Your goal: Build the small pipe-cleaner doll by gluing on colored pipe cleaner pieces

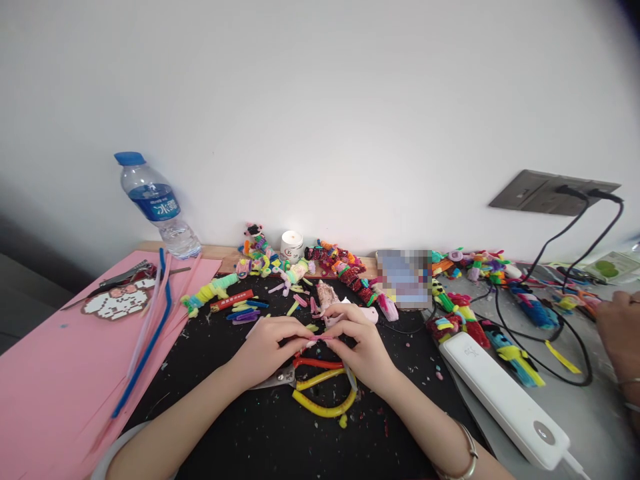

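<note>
Water bottle (pixel 159 208) back left; white power strip (pixel 505 399) right; candle jar (pixel 291 245).

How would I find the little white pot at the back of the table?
Start at the water bottle standing by the wall. Follow the wall rightward, past the first fuzzy toys, to the small white pot. It is the only plain white, round thing among those colourful pieces.

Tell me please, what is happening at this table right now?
A person sits at a black mat strewn with colourful pipe-cleaner pieces. The left hand and right hand meet over the mat, pinching a small pink pipe cleaner between the fingertips. Yellow-handled pliers lie just below them. Another person's hand rests at the right edge.
</note>
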Tool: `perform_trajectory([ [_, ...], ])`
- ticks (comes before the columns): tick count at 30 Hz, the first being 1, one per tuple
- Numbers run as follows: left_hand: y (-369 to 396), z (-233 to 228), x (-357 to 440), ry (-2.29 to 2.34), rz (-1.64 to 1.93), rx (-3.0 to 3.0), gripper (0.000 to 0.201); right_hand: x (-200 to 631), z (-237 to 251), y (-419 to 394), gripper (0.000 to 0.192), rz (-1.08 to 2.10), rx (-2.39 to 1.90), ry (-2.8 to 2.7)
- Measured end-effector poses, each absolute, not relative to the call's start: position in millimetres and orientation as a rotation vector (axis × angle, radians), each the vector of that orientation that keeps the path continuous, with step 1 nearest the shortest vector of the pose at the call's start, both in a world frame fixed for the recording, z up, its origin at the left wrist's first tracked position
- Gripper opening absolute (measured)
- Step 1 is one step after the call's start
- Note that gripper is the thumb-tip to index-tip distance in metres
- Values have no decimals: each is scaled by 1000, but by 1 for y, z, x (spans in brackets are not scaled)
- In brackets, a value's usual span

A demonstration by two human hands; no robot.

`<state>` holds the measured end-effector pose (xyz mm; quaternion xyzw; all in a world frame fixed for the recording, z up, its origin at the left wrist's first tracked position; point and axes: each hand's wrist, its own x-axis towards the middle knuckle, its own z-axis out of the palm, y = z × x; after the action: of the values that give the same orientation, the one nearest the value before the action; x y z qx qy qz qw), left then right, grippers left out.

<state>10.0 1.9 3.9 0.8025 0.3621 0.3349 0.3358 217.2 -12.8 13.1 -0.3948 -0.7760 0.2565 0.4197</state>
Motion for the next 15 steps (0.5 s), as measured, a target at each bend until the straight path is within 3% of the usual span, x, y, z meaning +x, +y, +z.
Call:
perform_trajectory([
  [15, 0, 5, 8, 908, 934, 2058, 15, 216, 13, -12, 15, 692, -1001, -1958],
])
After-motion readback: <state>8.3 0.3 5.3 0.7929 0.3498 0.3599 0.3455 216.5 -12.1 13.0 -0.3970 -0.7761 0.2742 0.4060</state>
